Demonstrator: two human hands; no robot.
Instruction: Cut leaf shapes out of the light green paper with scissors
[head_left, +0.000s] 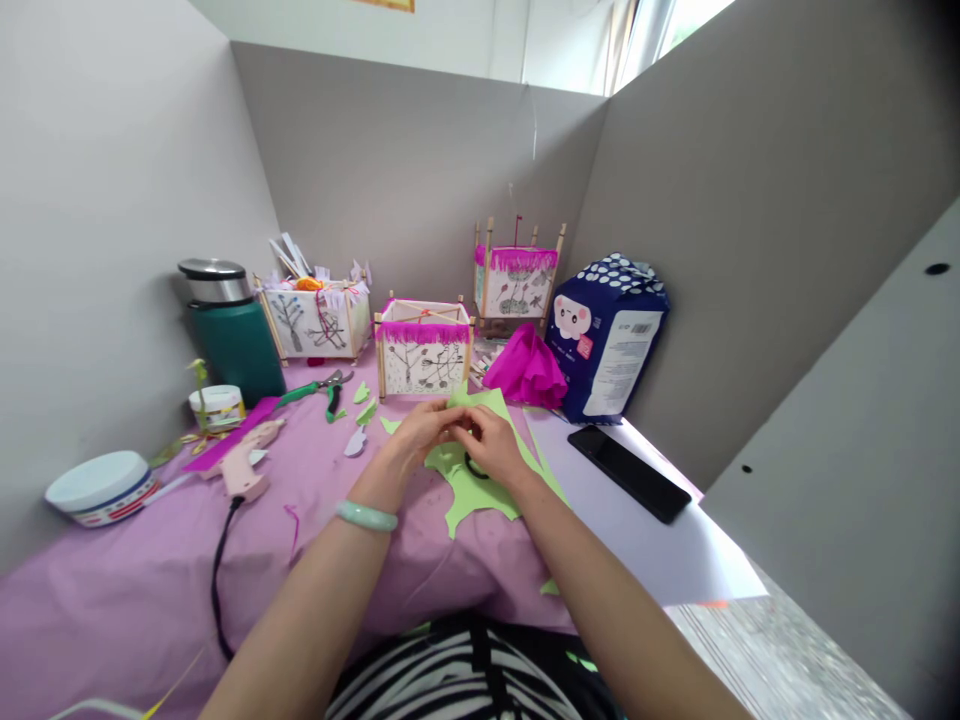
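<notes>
Both hands meet over a cut sheet of light green paper on the purple cloth. My left hand is closed, its fingertips touching those of the other hand. My right hand is closed too, with fingers bent inward. Whatever lies between the fingertips is too small and hidden to make out. Beneath my right hand, a black ring-like part, perhaps a scissor handle, shows on the green paper. Small green scraps and a pale leaf-shaped piece lie left of the hands. Just beyond them stands a paper lantern with pink fringe.
At left are a white bowl, a pink glue gun with black cord, green-handled pruners and a green flask. At right lie a black phone and white paper; a blue package stands behind.
</notes>
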